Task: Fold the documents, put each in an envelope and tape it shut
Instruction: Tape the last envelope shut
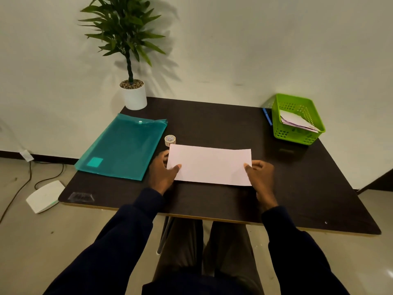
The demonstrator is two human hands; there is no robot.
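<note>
A white sheet of paper (209, 166), long and narrow as if folded in half, lies on the dark table (212, 122) in front of me. My left hand (162, 172) pinches its left edge, thumb on top and fingers behind. My right hand (260, 175) pinches the right edge the same way. A small roll of clear tape (170, 140) stands just behind the sheet's left corner. White envelopes (297, 123) lie in a green basket (297, 135) at the back right.
A teal plastic document folder (123, 147) lies at the left of the table. A potted plant in a white pot (135, 94) stands at the back left corner. A blue pen (267, 117) lies beside the basket. A white device (44, 195) and cables are on the floor.
</note>
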